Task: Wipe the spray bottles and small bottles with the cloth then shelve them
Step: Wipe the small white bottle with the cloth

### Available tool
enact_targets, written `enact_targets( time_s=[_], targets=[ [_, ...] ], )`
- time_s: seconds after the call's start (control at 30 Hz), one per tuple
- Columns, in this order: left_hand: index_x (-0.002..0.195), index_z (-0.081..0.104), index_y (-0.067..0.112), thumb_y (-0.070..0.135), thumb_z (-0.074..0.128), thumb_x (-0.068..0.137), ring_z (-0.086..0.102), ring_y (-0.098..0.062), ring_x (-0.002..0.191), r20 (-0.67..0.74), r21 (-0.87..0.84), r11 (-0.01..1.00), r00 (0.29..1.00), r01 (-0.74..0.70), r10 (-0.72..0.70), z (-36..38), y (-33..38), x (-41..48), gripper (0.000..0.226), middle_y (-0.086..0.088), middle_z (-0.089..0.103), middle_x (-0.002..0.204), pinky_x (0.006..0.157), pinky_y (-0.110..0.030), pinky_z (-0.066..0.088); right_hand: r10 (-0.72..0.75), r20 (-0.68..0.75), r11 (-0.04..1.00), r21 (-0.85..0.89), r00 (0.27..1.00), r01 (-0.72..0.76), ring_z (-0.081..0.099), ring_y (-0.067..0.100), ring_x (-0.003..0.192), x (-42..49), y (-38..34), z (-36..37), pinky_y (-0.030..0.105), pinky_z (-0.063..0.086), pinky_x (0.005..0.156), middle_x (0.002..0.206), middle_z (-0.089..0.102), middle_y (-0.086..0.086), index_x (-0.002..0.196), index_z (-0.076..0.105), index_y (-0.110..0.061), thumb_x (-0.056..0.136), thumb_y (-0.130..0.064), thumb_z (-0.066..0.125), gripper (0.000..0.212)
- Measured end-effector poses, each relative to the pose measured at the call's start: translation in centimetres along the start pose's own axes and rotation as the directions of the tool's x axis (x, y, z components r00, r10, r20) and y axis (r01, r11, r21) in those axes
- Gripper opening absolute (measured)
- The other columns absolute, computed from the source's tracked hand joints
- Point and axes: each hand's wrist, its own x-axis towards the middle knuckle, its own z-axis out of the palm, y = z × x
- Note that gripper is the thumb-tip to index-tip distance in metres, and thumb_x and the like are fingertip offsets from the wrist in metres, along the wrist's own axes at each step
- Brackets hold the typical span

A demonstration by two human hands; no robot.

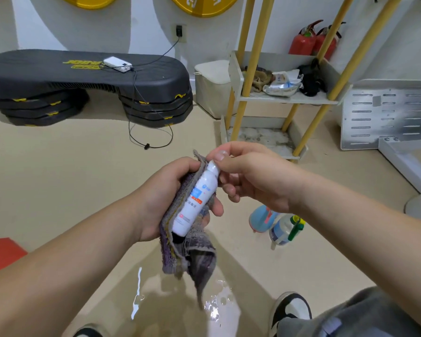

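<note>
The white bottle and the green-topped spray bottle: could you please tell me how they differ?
The white bottle is slim and opaque; the spray bottle is wider and clear, with a green trigger. The white bottle lies tilted in the cloth gripped by the left hand, with the right hand pinching its top; the spray bottle sits untouched on the floor. Both carry partly blue labels.

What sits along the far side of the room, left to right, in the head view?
Black step platform → white bin → yellow-legged shelf rack → white slotted metal panel.
</note>
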Motion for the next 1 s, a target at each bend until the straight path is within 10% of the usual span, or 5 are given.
enact_targets(
  time_s=[0.2,0.37,0.5,0.73,1.0],
  targets=[
    [0.099,0.069,0.022,0.038,0.058,0.098,0.072,-0.023,0.080,-0.204,0.574,0.780,0.880,-0.248,0.430,1.9,-0.4,-0.3,0.020,-0.009,0.077,0.089,0.077,-0.036,0.058,-0.034,-0.226,0.996,-0.086,0.974,0.015,0.049,0.017,0.045,0.4,0.2,0.0,0.031,0.041,0.051,0.057,0.047,-0.001,0.083,0.046,-0.016,0.098,-0.047,0.066,0.040],
    [0.084,0.079,0.003,0.041,0.056,0.078,0.063,-0.033,0.067,-0.186,0.155,0.977,0.967,-0.149,0.177,1.1,0.0,0.1,0.045,-0.028,0.073,0.082,0.075,-0.044,0.051,0.028,-0.082,0.998,0.064,0.996,-0.023,0.049,0.018,0.053,0.3,0.1,-0.1,0.030,0.041,0.050,0.067,0.051,0.003,0.099,0.053,-0.011,0.099,-0.041,0.068,0.033],
    [0.111,0.071,0.000,0.043,0.055,0.078,0.053,-0.037,0.068,-0.046,-0.073,0.993,0.995,-0.089,0.086,-0.1,-0.2,0.3,0.056,-0.036,0.066,0.086,0.067,-0.044,0.046,0.024,0.020,0.996,0.085,1.000,-0.026,0.045,0.016,0.054,0.0,-0.2,-0.4,0.030,0.037,0.053,0.072,0.051,0.006,0.105,0.061,-0.012,0.104,-0.018,0.058,0.006],
    [0.101,0.072,0.001,0.045,0.052,0.088,0.068,-0.030,0.073,-0.212,0.332,0.932,0.952,-0.143,0.222,1.5,0.0,0.1,0.050,-0.018,0.078,0.086,0.081,-0.044,0.055,-0.055,-0.205,0.995,-0.093,0.977,0.036,0.048,0.016,0.050,0.4,0.0,-0.3,0.033,0.039,0.052,0.061,0.048,0.000,0.090,0.049,-0.015,0.093,-0.047,0.073,0.040],
    [0.102,0.068,0.005,0.040,0.035,0.099,0.053,-0.032,0.067,-0.034,0.022,0.999,0.998,-0.047,0.048,0.9,0.7,-1.1,0.048,-0.030,0.067,0.086,0.068,-0.040,0.044,-0.015,0.025,0.999,0.049,1.000,0.013,0.045,0.016,0.055,-0.1,-0.5,-0.5,0.030,0.038,0.052,0.070,0.050,0.006,0.112,0.065,-0.011,0.104,-0.022,0.059,0.014]
  ],
)
